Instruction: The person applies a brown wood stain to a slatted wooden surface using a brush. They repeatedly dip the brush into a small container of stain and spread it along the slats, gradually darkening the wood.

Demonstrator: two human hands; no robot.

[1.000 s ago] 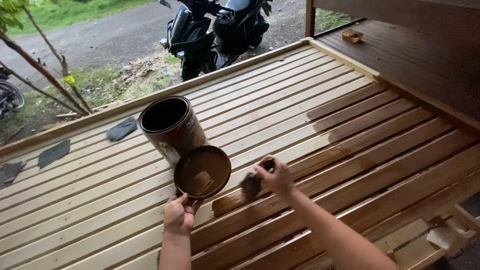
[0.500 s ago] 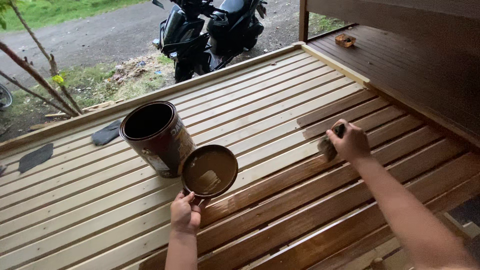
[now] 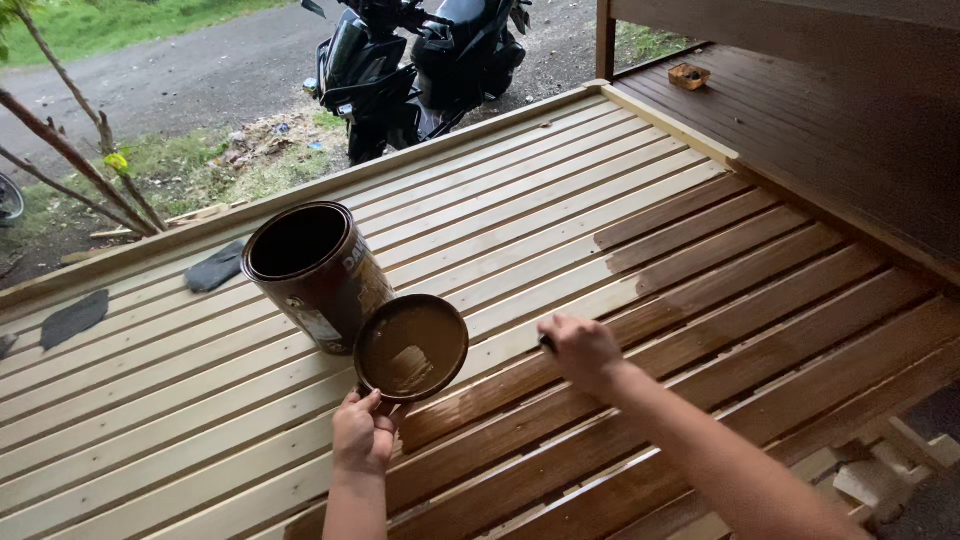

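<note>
My left hand [image 3: 362, 432] grips the edge of a round can lid [image 3: 411, 347] that holds brown stain, just above the slatted wooden deck [image 3: 520, 230]. An open, dark stain can [image 3: 312, 273] stands on the pale slats right behind the lid. My right hand [image 3: 581, 349] is closed on a small dark applicator, mostly hidden under the fingers, and presses it on a slat at the border between stained brown wood and bare wood. The slats on the right and front are stained brown; those on the left and back are bare.
A black scooter [image 3: 420, 60] is parked on the ground beyond the deck's far edge. Two dark flat pieces [image 3: 214, 268] lie on the left slats. A dark stained raised floor [image 3: 830, 130] with a small box [image 3: 689, 76] borders the right. Thin tree trunks [image 3: 80, 165] stand at left.
My right hand swept the applicator out to the right along the slats, then came back left toward the lid. The lid and can stayed in place.
</note>
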